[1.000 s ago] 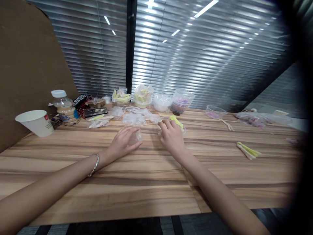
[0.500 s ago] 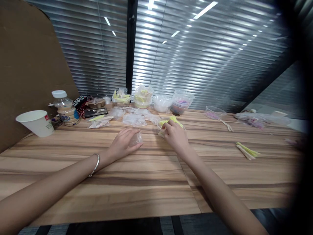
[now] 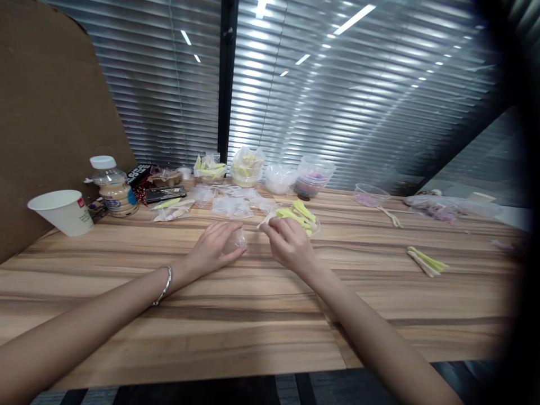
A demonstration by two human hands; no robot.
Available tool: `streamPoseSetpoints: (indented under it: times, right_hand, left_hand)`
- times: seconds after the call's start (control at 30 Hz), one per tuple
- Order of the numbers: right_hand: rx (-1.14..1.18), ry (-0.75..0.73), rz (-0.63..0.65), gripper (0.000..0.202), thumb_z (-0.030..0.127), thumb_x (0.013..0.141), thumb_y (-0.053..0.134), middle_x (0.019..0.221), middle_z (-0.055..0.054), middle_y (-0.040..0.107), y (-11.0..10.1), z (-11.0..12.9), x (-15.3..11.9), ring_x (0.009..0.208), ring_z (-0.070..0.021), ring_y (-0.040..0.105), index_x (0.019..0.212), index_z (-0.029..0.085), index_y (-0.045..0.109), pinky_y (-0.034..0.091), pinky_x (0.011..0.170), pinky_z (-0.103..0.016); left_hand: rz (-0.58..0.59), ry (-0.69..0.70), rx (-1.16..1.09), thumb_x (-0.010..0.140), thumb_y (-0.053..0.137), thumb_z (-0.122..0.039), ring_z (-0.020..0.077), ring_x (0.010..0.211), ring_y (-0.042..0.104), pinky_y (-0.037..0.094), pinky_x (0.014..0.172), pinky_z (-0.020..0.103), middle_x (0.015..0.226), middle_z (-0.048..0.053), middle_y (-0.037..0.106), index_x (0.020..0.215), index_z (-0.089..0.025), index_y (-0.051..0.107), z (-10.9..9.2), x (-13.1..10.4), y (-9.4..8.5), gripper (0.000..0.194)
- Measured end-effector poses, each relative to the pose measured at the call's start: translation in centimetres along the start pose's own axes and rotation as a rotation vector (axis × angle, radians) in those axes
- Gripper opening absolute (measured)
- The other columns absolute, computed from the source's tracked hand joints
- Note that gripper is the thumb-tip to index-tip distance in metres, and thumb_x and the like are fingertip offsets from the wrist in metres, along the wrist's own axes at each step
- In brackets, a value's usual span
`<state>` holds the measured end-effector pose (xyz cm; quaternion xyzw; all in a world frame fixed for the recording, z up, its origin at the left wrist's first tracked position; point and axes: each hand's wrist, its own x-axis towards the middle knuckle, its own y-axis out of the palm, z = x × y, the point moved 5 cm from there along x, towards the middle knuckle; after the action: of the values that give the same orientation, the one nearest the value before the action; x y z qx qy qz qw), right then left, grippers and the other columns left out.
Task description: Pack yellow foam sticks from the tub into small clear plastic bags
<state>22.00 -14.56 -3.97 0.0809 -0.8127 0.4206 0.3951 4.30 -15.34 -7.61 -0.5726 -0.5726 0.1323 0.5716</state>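
Note:
My left hand (image 3: 214, 244) rests on the table with its thumb and fingers around a small clear plastic bag (image 3: 237, 241). My right hand (image 3: 291, 242) pinches a whitish strip (image 3: 265, 221), whose tip sticks out at the left of the fingertips. Just behind that hand stands a shallow clear container (image 3: 317, 226) holding yellow strips (image 3: 301, 212). The hand covers part of the container's near side. What the strip is made of, I cannot tell.
A paper cup (image 3: 65, 214) and a white-capped bottle (image 3: 113, 188) stand at the left. Flat clear bags (image 3: 232, 203) lie at the back, before tubs of yellow (image 3: 247, 171) and purple pieces (image 3: 311, 180). Yellow and white strips (image 3: 426, 261) lie at the right.
My right hand has moved left and nearer out of the container, with a whitish strip now in its fingers. The yellow strips are more exposed. My left hand has hardly moved.

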Motion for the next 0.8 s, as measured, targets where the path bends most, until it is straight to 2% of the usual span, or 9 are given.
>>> streamPoseSetpoints:
  times: [0.13,0.27,0.43,0.63,0.8]
  right_hand:
    - [0.118,-0.052,0.103,0.021,0.007,0.083,0.042,0.097,-0.011,0.056,1.5,1.2,-0.4,0.086,-0.0187,0.045,0.097,0.011,0.057,0.038,0.073,-0.031]
    - [0.204,-0.014,0.228,0.017,0.009,0.082,0.041,0.098,-0.012,0.053,2.5,1.3,-0.7,0.091,-0.0199,0.045,0.089,0.009,0.056,0.038,0.077,-0.032]
    - [0.223,0.024,0.391,0.014,0.017,0.084,0.042,0.094,-0.011,0.052,3.4,1.3,-0.8,0.088,-0.02,0.045,0.089,0.011,0.054,0.037,0.076,-0.032]
    - [0.155,0.116,0.419,0.021,0.03,0.091,0.036,0.083,-0.008,0.052,4.0,1.4,-0.8,0.079,-0.0186,0.047,0.086,0.013,0.049,0.035,0.066,-0.03]
    - [0.134,0.192,0.426,0.023,0.034,0.09,0.041,0.094,-0.009,0.052,4.5,1.1,-1.1,0.086,-0.0203,0.049,0.095,0.013,0.048,0.037,0.067,-0.03]
  left_hand:
    - [0.002,0.0,0.005,0.076,0.047,-0.051,0.0134,0.114,0.047,0.04,0.101,0.033,0.123,0.002,0.051,0.124,-0.025,0.041,0.0,0.1,0.2,0.054]
    - [0.008,0.004,-0.004,0.077,0.046,-0.05,0.0127,0.116,0.047,0.039,0.102,0.032,0.125,0.002,0.05,0.125,-0.026,0.04,0.0,0.1,0.2,0.055]
    - [-0.007,0.004,0.011,0.076,0.046,-0.051,0.0126,0.115,0.047,0.04,0.101,0.031,0.123,0.002,0.051,0.124,-0.026,0.041,0.1,0.0,0.2,0.054]
    - [-0.03,0.028,0.02,0.076,0.047,-0.05,0.0138,0.114,0.048,0.041,0.1,0.032,0.122,0.004,0.052,0.123,-0.024,0.042,0.1,-0.1,0.2,0.055]
    - [-0.037,0.036,0.026,0.075,0.048,-0.05,0.0138,0.112,0.048,0.041,0.099,0.032,0.121,0.004,0.053,0.124,-0.023,0.043,0.0,0.0,0.1,0.055]
